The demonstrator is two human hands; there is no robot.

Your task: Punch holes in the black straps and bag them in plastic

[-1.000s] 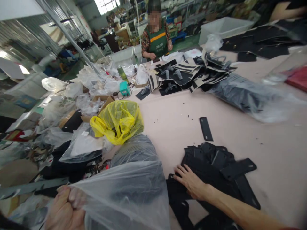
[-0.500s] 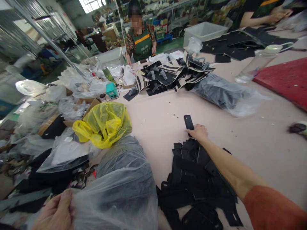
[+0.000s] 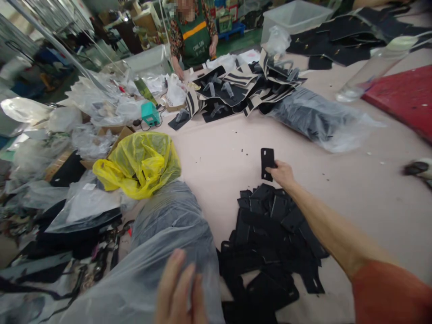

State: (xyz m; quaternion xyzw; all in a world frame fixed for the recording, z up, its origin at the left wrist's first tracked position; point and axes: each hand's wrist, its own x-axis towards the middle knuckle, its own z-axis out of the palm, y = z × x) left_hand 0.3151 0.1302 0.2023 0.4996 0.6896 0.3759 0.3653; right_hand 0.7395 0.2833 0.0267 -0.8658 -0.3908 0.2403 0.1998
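My right hand [image 3: 281, 174] pinches a small flat black piece with slots [image 3: 267, 157], held upright above the table [image 3: 219, 155]. Below that hand spreads a heap of similar black pieces [image 3: 266, 243]; some show slots near their ends. At the bottom, my left hand [image 3: 182, 288] has its fingers stretched out, slightly apart and a little blurred. It is over a long clear plastic bag [image 3: 175, 225] with dark contents, and I see nothing in its fingers. Whether it touches the bag I cannot tell.
A yellow plastic bag [image 3: 145, 164] lies beyond the clear one. Striped black-and-beige pieces [image 3: 232, 90], a wrapped dark bundle [image 3: 303, 117], a bottle [image 3: 374, 67] and a red board [image 3: 405, 99] lie farther back. A co-worker [image 3: 194, 40] stands across the table.
My left hand has let go of the clear bag's edge and moved right, fingers now extended. My right hand has raised the black piece off the heap, showing its slots.
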